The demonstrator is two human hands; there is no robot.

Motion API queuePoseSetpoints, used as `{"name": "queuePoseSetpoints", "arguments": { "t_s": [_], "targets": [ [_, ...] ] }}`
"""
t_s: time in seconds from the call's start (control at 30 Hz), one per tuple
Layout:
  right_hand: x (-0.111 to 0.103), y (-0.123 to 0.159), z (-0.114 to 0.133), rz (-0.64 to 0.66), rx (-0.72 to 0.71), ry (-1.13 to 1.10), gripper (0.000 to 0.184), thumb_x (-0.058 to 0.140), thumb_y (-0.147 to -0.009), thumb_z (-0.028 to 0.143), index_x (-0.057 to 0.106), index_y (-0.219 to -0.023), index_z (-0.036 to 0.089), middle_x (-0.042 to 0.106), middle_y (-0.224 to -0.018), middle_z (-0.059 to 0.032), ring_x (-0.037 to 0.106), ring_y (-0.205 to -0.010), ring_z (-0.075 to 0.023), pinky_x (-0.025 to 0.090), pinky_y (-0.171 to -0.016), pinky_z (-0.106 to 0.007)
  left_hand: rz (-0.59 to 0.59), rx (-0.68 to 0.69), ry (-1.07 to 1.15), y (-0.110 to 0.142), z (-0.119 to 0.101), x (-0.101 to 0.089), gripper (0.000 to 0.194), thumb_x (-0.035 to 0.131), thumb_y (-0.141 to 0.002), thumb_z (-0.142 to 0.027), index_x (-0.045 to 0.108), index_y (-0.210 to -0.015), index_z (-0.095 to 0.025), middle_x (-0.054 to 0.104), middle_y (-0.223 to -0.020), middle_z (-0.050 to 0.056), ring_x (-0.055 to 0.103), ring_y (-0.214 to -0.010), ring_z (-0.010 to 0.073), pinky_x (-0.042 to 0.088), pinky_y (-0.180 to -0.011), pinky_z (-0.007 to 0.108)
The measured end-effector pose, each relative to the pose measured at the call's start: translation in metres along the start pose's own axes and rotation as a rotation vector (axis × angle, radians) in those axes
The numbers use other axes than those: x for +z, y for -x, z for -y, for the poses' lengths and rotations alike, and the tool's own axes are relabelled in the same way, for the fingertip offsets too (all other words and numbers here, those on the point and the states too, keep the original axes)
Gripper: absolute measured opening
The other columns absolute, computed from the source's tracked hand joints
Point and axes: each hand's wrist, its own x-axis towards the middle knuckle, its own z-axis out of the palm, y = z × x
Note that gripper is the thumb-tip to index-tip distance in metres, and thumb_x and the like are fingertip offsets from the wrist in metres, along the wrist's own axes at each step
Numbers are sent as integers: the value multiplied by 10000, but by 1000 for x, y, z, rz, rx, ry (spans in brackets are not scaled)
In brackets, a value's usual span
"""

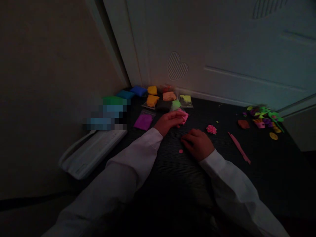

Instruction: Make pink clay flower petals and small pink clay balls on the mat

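Observation:
My left hand (169, 122) is closed around a packet of pink clay (183, 117), its fingers over the top. Lower and to the right, my right hand (198, 144) is low over the dark table, fingers curled together; whatever is between the fingertips is hidden. A small flat pink clay disc (181, 151) lies just below those fingertips. Right of this hand sits a ruffled pink clay flower (211, 129). Farther right is a long pink clay strip (239, 148), lying at a slant.
Bags of coloured clay line the back left, including purple (144, 120), orange (152, 100) and blue (138, 91). A white power strip (95, 153) lies left. Colourful clay pieces (265, 117) and a reddish-brown lump (243, 124) are at right. A white panel (222, 49) stands behind.

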Motion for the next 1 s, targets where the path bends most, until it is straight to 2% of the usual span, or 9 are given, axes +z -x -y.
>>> {"name": "queuePoseSetpoints", "arguments": {
  "t_s": [0.23, 0.5, 0.83, 1.0],
  "targets": [
    [-5, 0, 0, -107, 83, -128, 176, 474, -758, 333, 559, -754, 178, 533, -756, -38, 484, -739, -154, 376, -671, -291, 1, 0, -20, 0, 1, 0, 271, 567, -649, -249, 577, -905, -159, 581, -788, 24, 521, -709, 100, 381, -599, 223],
    [-6, 0, 0, -119, 54, -198, 169, 425, -787, 242, 560, -875, 193, 564, -855, -40, 503, -815, -154, 380, -718, -293, -10, -10, -49, -1, 2, -1, 301, 573, -642, -262, 571, -919, -145, 590, -766, 31, 516, -657, 92, 395, -610, 238],
    [-8, -1, 2, -143, 89, -196, 156, 466, -767, 317, 552, -778, 188, 562, -764, -25, 501, -738, -143, 371, -662, -277, -19, -25, -56, -2, 4, -1, 279, 562, -653, -264, 562, -901, -136, 606, -738, 27, 518, -620, 87, 397, -624, 252],
    [-8, 0, 2, -132, 70, -202, 173, 426, -792, 294, 563, -823, 193, 571, -802, -30, 509, -766, -146, 373, -698, -288, -24, -23, -44, -2, 5, -1, 270, 565, -639, -250, 574, -887, -145, 599, -712, 8, 511, -601, 75, 395, -622, 246]
  ]
}}
